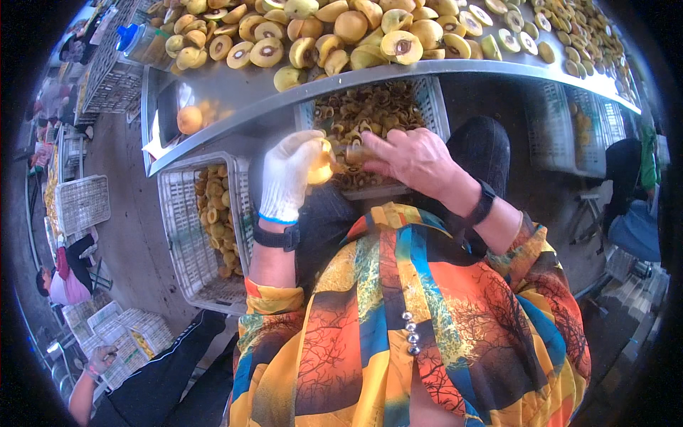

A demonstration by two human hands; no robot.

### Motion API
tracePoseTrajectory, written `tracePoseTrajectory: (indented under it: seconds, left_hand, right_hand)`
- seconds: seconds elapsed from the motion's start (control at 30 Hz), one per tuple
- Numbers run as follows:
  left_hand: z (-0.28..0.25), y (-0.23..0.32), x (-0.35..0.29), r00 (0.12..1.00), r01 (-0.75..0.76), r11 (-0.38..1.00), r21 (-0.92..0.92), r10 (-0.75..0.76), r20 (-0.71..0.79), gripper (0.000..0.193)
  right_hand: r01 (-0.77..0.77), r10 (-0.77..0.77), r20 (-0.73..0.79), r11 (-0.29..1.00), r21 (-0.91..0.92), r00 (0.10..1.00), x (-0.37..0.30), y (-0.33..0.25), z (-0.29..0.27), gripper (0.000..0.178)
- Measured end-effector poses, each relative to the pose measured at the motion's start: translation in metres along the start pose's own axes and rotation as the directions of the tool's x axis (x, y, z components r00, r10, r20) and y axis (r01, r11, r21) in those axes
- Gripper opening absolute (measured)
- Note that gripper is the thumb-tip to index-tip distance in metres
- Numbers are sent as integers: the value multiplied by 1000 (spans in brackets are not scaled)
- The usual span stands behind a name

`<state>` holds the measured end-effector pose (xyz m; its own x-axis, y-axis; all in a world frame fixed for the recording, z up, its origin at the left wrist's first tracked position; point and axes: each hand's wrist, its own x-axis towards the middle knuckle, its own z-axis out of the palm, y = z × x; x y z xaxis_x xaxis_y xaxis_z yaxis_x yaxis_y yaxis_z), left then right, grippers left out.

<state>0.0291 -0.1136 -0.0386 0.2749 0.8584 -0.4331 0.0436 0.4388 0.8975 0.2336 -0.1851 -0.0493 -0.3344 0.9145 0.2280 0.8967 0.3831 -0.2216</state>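
My left hand [288, 171], in a white knit glove, grips a piece of yellow peach [321, 165] between thumb and fingers. Facing it, my bare right hand [413, 158] has its fingers pinched around something small and brownish that is too blurred to name. Both hands are above a crate [437, 107] of brownish cut fruit pieces [370, 107], in front of the table edge. On the metal table [249, 89], halved yellow peaches [267, 52] lie in a heap, many with dark centres showing.
Left of my legs stands a white crate [178, 235] partly filled with peach halves. A blue-capped bottle [139, 39] and a single fruit [190, 119] are at the table's left end. More crates [569, 135] stand under the right side. Other people [71, 270] sit nearby.
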Motion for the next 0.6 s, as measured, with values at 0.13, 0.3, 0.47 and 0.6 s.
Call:
tracePoseTrajectory:
  seconds: [0.13,0.3,0.47,0.6]
  left_hand:
    - [-1,11,-10,996,93,995,-29,-92,13,23]
    - [-37,14,-11,980,0,999,44,9,-198,27]
    - [-145,16,-14,814,289,176,941,472,-338,34]
    - [-90,50,10,715,-35,296,955,675,-183,47]
  right_hand:
    - [-349,371,181,926,-143,911,1,37,47,33]
    - [-391,398,254,917,-78,882,-1,26,39,35]
    - [-467,430,311,883,52,847,-11,29,52,28]
    - [-489,454,252,867,96,855,-12,19,53,22]
